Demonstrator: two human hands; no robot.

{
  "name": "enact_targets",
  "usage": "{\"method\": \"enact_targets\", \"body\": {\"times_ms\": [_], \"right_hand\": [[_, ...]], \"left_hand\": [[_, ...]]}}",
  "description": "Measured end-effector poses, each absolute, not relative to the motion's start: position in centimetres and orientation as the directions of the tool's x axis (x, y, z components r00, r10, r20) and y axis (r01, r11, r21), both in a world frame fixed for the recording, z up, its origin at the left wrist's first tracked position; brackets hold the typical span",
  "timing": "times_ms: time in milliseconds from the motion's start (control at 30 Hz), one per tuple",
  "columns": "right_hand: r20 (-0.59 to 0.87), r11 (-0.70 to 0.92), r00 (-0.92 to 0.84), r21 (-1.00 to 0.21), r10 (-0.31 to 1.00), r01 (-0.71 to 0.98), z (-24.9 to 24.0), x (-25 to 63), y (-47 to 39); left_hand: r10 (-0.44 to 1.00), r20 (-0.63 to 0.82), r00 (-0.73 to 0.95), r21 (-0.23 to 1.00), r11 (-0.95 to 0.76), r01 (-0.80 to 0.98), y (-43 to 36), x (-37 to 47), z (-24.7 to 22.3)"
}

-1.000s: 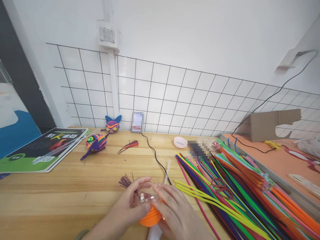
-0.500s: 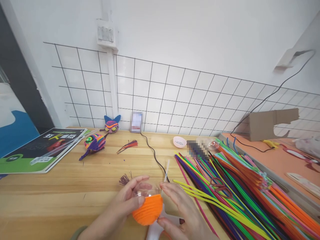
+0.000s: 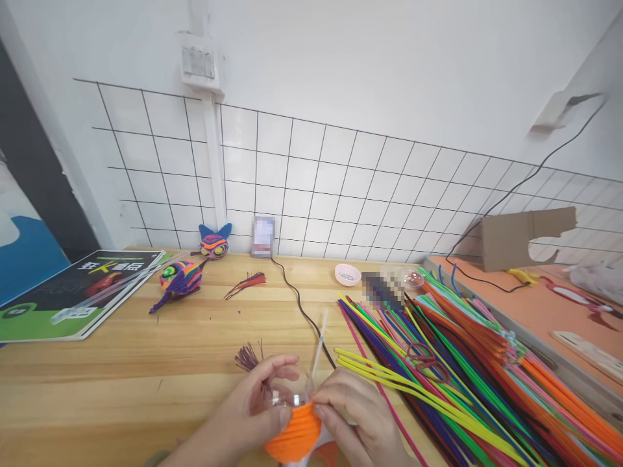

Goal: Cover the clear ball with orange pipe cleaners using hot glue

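A clear plastic ball (image 3: 292,394) has its lower part wrapped in rows of orange pipe cleaner (image 3: 294,436). My left hand (image 3: 248,408) is curled around the ball's left side, thumb on the upper edge of the orange rows. At the right edge of the wrapping, my right hand (image 3: 357,415) pinches the orange pipe cleaner between thumb and fingertips. Below the hands lies a white glue gun (image 3: 324,444), mostly hidden, with a translucent glue stick (image 3: 320,344) poking up behind the ball.
Many coloured pipe cleaners (image 3: 438,376) cover the right side, with red-handled scissors (image 3: 427,362) on them. Behind stands a pink bowl (image 3: 348,275). Two striped figures (image 3: 182,279) and a book (image 3: 82,292) lie left. A black cable (image 3: 299,301) crosses the table.
The ball and both hands have moved slightly down. My right hand's fingers, spread beside the ball before, have closed in a pinch at the edge of the orange wrapping.
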State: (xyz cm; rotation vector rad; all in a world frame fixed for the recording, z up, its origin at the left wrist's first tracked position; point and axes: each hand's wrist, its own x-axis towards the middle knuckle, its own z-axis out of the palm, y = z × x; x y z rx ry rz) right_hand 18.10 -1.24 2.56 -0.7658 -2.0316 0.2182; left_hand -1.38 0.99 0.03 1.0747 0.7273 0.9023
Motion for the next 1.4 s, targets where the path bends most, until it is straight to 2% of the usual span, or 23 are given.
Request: {"method": "enact_targets", "body": {"times_ms": [333,533,667,800,900,1000,1067,1167,1267,1400], "right_hand": [[0.699,0.769,-0.362,-0.44,0.617,0.463,2.5,18.0,-1.4],[0.71,0.785,-0.384,-0.393,0.59,0.479,2.3,18.0,-1.0],[0.721,0.79,-0.381,-0.38,0.579,0.481,2.3,17.9,-1.0],[0.682,0.769,-0.388,-0.428,0.62,0.476,2.4,18.0,-1.2],[0.634,0.707,-0.341,-0.509,0.694,0.491,2.2,18.4,-1.3],[0.54,0.553,-0.205,-0.629,0.817,0.547,1.9,18.7,-0.9],[0.408,0.409,-0.15,-0.681,0.901,0.607,1.7,19.0,-0.5],[0.195,0.258,-0.174,-0.619,0.965,0.742,1.7,19.3,0.0],[0.067,0.262,-0.268,-0.528,0.961,0.808,1.8,19.3,-0.1],[-0.019,0.282,-0.348,-0.547,0.937,0.788,1.8,19.3,-0.6]], "left_hand": [[0.876,-0.051,0.48,0.951,0.189,-0.244,1.1,-1.3,-0.4],[0.904,0.047,0.424,0.946,0.096,-0.309,1.6,-1.3,-2.5],[0.897,0.06,0.438,0.945,0.091,-0.315,1.8,-1.4,-2.9],[0.899,0.046,0.435,0.947,0.1,-0.305,2.1,-1.5,-3.3],[0.905,0.006,0.425,0.943,0.136,-0.305,2.4,-1.7,-3.2],[0.922,-0.012,0.386,0.942,0.139,-0.304,2.7,-2.0,-2.7],[0.932,-0.01,0.363,0.937,0.136,-0.322,2.9,-2.3,-2.1],[0.937,-0.027,0.349,0.909,0.168,-0.382,3.1,-2.8,-1.1],[0.939,-0.055,0.34,0.875,0.21,-0.437,3.1,-3.3,-0.1],[0.942,-0.041,0.333,0.841,0.213,-0.497,3.1,-3.7,0.4]]}}
